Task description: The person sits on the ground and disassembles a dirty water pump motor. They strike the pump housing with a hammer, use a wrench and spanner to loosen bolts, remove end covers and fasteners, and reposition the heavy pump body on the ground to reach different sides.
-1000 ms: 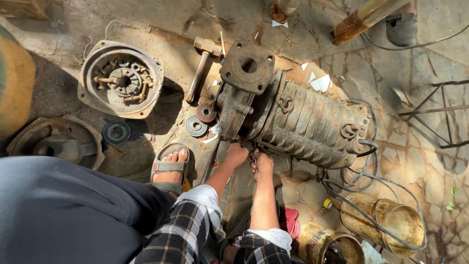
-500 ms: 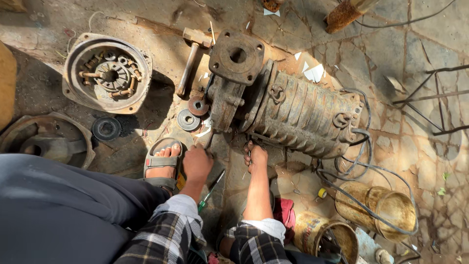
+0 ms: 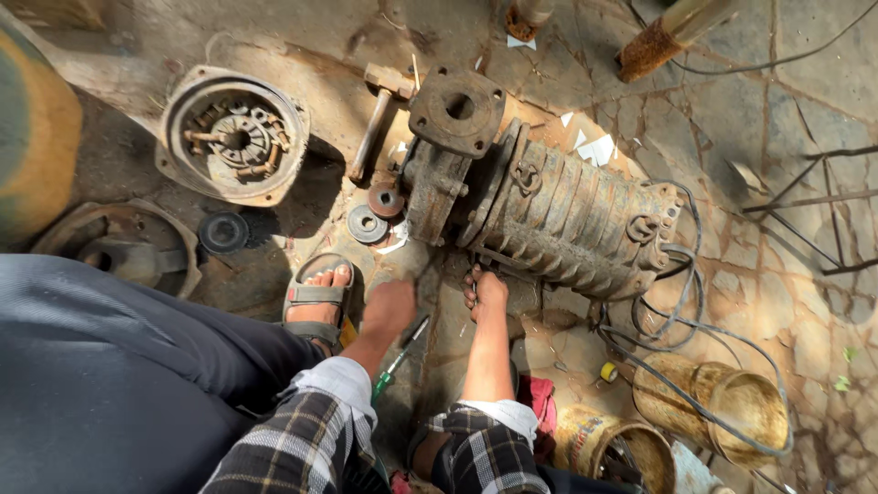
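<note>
the rusty motor [image 3: 558, 215] lay mid-floor. the right hand [image 3: 485, 291] gripped its lower edge, fingers curled. the left hand [image 3: 390, 306] rested beside a green screwdriver [image 3: 400, 359], its grip unclear.

One head camera only, looking steeply down from above the person's knees, fairly close, over both forearms to the rusty motor [image 3: 558, 220] on the stone floor [image 3: 777, 119].

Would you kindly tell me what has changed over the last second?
The left hand left the motor and moved down-left toward the screwdriver; whether it grips anything is unclear. The right hand stays at the motor's lower edge. Hammer and rings unchanged.
</note>
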